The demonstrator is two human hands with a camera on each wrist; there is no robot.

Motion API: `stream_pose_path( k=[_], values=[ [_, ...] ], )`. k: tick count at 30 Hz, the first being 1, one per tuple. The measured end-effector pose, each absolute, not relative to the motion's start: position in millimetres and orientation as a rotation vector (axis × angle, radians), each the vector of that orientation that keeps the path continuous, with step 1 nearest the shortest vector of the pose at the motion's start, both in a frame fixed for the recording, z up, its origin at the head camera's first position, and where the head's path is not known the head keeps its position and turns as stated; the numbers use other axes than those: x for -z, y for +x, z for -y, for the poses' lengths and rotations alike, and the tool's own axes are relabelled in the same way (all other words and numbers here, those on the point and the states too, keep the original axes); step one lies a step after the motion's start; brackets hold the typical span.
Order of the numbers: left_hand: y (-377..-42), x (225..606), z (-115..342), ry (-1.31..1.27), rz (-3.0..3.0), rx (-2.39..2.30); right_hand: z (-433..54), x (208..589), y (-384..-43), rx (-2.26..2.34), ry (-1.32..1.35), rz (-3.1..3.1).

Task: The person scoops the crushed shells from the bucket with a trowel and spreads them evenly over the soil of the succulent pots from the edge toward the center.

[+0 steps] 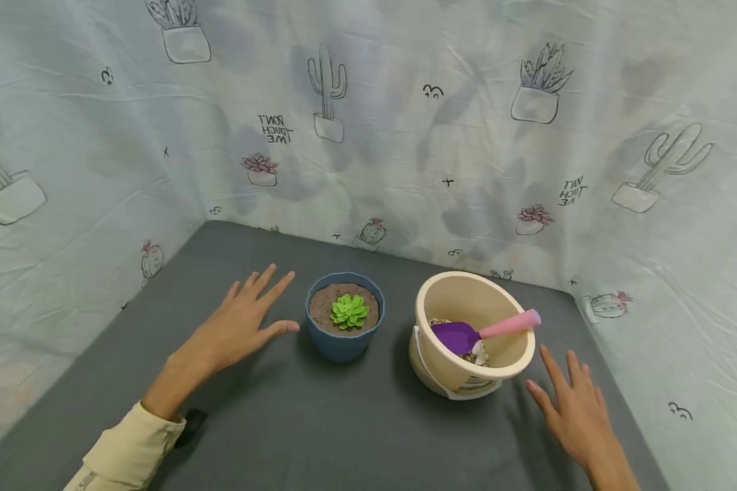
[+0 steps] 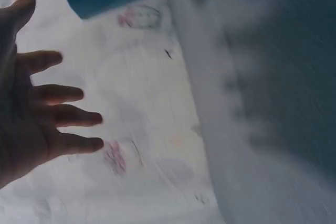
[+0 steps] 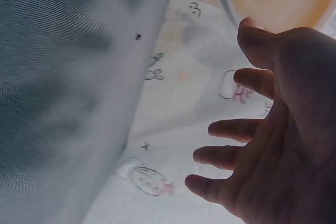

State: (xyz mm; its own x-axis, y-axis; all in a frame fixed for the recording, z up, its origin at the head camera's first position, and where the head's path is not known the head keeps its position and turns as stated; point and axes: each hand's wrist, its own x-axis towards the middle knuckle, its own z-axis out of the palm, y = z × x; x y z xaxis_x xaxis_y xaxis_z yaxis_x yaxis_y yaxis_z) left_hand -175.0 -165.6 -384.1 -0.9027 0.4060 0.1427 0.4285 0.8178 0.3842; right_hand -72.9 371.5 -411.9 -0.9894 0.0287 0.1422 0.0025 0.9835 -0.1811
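A blue pot [image 1: 342, 346] filled with brown soil [image 1: 325, 305] stands upright on the grey table, a small green succulent [image 1: 349, 311] at its middle. Just left of the pot hovers my left hand [image 1: 233, 331], fingers spread, holding nothing. To the right stands a cream bucket [image 1: 430, 361] with its handle hanging down in front. Inside it a trowel with a purple scoop [image 1: 456, 337] and pink handle [image 1: 510, 324] lies over pebbles or shells [image 1: 479, 353]. My right hand [image 1: 574, 409] is beside the bucket's right side, fingers extended, with nothing in it.
The grey table [image 1: 356, 436] reaches back to a pale cloth [image 1: 399, 150] printed with cacti and potted plants, which hangs behind and on both sides. A small black object [image 1: 190, 426] shows under my left sleeve cuff [image 1: 141, 436].
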Motion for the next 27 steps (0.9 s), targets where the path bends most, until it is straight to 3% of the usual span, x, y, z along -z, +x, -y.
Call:
stream_pose_path(
  k=[12,19,27],
  values=[
    [-172.3,353.8,43.0,-1.176,2.534,0.727,-362.2,347.2,-94.1,-0.339,0.230,2.715],
    [-174.5,361.6,-12.3,-1.232,2.731,0.793,-347.2,323.4,-142.3,-0.225,0.610,2.790],
    [-172.6,369.7,-38.2,-1.215,2.817,0.809,-345.4,323.0,-170.0,-0.290,0.735,2.943]
  ],
)
